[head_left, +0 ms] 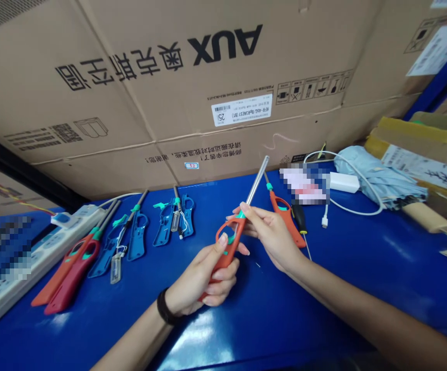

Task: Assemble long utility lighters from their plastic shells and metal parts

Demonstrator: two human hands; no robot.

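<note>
My left hand is wrapped round the orange handle of a long-necked lighter, its thumb up beside the green trigger. The fingers of my right hand pinch the same lighter at the green collar, where the metal tube starts. The tube points up and away from me. Behind my right hand a second orange lighter lies on the table, beside a black-and-yellow screwdriver. Left of my hands lie two opened blue lighters, their shells split and inner parts showing.
Two red-orange lighters lie next to a white power strip at the left. A large cardboard box stands behind the blue table. To the right are a white charger with cable, a folded light-blue cloth item and a yellow-taped box.
</note>
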